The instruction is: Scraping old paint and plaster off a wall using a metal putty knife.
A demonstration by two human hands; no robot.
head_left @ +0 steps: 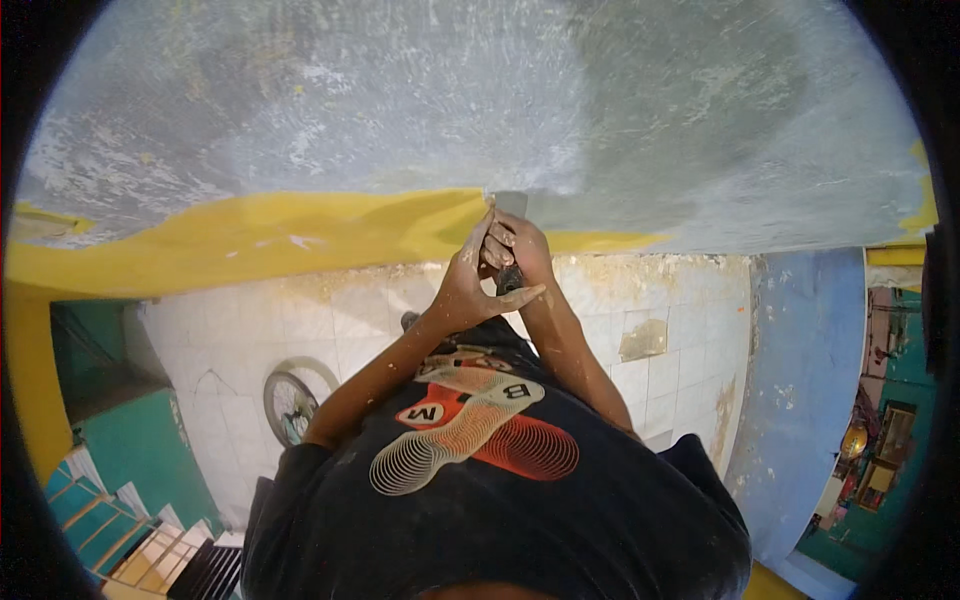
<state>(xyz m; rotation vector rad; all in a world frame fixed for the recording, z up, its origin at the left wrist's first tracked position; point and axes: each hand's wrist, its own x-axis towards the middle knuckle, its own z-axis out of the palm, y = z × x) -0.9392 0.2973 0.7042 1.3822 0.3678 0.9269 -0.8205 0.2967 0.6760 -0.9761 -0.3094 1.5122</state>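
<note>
1. The scraper (pixel 512 205) sits near the wall (pixel 420 100)'s lower edge, its blade apparently laid flat there for close contact.
2. The right hand (pixel 528 248) grasps its handle, likely for control.
3. The left hand (pixel 464 288) cups alongside, thumb spread, perhaps steadying; its grip cannot be told.
4. Yellow paint (pixel 330 228) borders the blade.

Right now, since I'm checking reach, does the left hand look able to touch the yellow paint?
Probably yes: the left hand has its fingers close beside the yellow paint, with nothing visible between.
</note>
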